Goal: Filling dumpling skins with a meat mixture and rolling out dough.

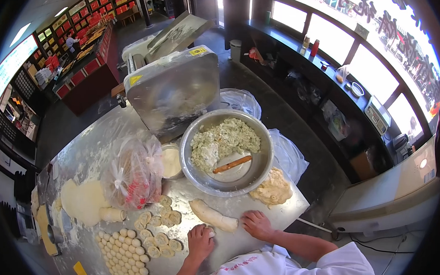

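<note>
My left hand (pixel 198 243) rests low over the steel table, its fingers curled around a small piece of pale dough (pixel 211 233) that shows at the fingertips. A thick dough log (pixel 213 216) lies just beyond it. Past the log's right end, my right hand (pixel 256 224) is palm down on the table with bent fingers; whether anything is under it is hidden. To the left are several flattened dough rounds (pixel 161 239) with greenish specks. Rows of small dough balls (pixel 126 253) sit further left.
A large metal basin (pixel 183 169) holds greenish filling (pixel 231 138) and a brown stick (pixel 233 164). Soft dough (pixel 273 189) lies beside it. Further left are a plastic bag (pixel 133 174), a bowl of pale powder (pixel 172 161) and a dough sheet (pixel 82 201). A steel machine (pixel 174 87) stands behind.
</note>
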A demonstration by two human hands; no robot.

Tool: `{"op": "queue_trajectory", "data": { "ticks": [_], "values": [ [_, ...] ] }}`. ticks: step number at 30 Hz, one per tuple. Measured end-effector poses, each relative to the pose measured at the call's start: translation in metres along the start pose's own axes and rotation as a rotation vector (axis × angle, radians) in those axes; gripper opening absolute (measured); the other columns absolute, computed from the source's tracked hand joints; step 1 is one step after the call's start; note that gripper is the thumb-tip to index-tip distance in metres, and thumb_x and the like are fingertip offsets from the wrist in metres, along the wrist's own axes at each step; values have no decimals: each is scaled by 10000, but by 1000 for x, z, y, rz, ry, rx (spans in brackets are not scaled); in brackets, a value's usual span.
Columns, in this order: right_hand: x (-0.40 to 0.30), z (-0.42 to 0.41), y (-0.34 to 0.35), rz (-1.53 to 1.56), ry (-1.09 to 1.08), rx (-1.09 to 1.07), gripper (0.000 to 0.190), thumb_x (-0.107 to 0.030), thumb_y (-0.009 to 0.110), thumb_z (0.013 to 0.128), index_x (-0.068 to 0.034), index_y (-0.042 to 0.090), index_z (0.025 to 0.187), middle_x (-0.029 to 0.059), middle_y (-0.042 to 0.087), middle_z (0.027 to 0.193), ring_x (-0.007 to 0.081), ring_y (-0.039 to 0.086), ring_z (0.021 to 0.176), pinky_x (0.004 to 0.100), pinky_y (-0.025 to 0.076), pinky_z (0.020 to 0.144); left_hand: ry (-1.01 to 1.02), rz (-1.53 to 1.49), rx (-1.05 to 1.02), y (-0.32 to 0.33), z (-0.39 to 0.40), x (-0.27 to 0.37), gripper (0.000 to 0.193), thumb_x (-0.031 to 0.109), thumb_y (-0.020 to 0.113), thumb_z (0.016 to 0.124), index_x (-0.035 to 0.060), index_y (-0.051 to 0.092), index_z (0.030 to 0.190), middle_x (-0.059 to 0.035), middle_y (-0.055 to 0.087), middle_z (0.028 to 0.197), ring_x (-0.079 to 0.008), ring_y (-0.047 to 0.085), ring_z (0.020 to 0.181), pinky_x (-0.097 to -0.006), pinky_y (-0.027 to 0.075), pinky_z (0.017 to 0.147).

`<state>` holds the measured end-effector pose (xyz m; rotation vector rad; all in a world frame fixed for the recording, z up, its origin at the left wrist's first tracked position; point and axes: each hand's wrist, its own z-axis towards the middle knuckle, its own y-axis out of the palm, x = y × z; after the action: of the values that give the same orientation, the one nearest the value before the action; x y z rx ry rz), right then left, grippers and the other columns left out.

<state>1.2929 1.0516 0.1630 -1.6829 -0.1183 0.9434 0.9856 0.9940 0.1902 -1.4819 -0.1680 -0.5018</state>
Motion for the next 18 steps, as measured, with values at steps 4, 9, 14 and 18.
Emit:
{"op": "queue_trajectory", "data": {
  "ticks": [4,9,14,18],
  "values": [
    [-5,10,-3,-191,43,115,620,-352,683,981,-64,515,1504,160,435,1601,342,362,1528,539,276,1276,-82,-98,18,-4,-3,16,392,250,785,809,86,640,1134,-166,597,1317,-379,558,1238,-536,429,1034],
    [-11,2,13,-266,60,-190,690,-409,573,1040,-73,390,1614,144,333,1699,334,230,1606,544,158,1318,-185,-246,101,0,-21,15,383,248,797,836,62,658,1140,-190,611,1312,-390,570,1246,-525,443,1056],
    [-2,27,4,-200,103,17,669,-352,606,1029,-62,408,1598,178,335,1686,374,240,1594,550,176,1307,-266,-531,98,-17,-11,40,265,177,742,913,30,687,1127,-200,670,1205,-367,641,1163,-455,507,1030],
    [-5,19,8,526,280,234,653,-376,533,1098,-42,347,1627,202,328,1677,390,262,1580,489,212,1301,-605,-1165,-51,-15,-8,53,246,224,643,1057,12,675,1177,-144,700,1159,-276,702,1059,-391,562,950]
  ]
}}
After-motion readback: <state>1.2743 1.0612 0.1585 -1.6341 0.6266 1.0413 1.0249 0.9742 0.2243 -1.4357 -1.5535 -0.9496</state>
